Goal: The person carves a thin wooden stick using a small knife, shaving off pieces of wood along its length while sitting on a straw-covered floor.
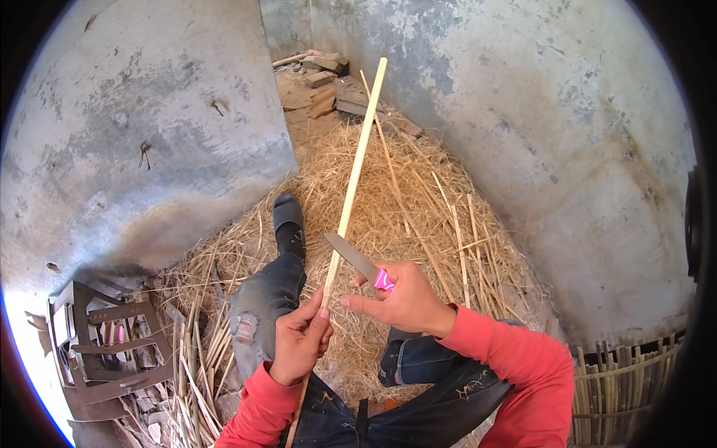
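A long, pale bamboo strip (355, 179) slants up and away from my lap, its far end high over the shavings. My left hand (301, 336) is closed round its lower part, thumb along the strip. In my right hand (407, 299) is a knife (351, 255) with a broad grey blade and a pink-and-white handle, the fingers wrapped round the handle. The blade points up and left, and its tip overlaps the strip just above my left hand. Whether the edge touches the strip I cannot tell.
Curled shavings (336, 160) cover the ground ahead, with loose bamboo sticks (463, 246) at right. More split strips (198, 373) lie at lower left beside a broken brown frame (119, 343). Bricks (323, 78) stand at the back between grey walls (553, 149). A slatted bamboo fence (620, 388) is at lower right.
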A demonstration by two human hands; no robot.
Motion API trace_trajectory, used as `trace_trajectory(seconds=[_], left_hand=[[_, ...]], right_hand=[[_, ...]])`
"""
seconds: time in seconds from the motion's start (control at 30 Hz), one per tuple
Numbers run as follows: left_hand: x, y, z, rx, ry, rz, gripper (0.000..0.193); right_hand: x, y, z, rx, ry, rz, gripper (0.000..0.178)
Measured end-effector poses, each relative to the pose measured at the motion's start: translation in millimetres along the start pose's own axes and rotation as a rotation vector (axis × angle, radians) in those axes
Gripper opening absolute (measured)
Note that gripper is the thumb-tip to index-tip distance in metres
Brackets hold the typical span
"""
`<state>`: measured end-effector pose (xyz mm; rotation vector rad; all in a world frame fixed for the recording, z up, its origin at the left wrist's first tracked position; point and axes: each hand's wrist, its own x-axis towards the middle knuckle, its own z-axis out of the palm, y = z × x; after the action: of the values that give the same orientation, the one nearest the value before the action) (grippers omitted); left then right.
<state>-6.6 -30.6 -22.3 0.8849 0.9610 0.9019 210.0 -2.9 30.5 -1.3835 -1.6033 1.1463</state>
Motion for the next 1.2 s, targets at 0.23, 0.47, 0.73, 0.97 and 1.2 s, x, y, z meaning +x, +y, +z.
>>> trace_trajectory(seconds=[0.23, 0.47, 0.73, 0.97, 1.2], left_hand=[[0, -8, 8, 0.081, -0.035, 0.051, 0.044], [-2, -6, 6, -0.029, -0.117, -0.039, 0.044], [-1, 2, -15, -0.223, -0.148, -0.082, 0.045], [-2, 4, -14, -0.291, -0.211, -0.179, 0.044], [-2, -4, -2, -0.17, -0.19, -0.095, 0.043]], right_hand=[[2, 13, 11, 0.083, 0.022, -0.038, 0.02], [5, 0, -6, -0.112, -0.097, -0.082, 0.017], [-2, -11, -21, 0.118, -0.032, 0.079, 0.021], [1, -3, -19, -0.044, 0.023, 0.032, 0.02], [-4, -1, 2, -0.002, -0.029, -0.017, 0.02]])
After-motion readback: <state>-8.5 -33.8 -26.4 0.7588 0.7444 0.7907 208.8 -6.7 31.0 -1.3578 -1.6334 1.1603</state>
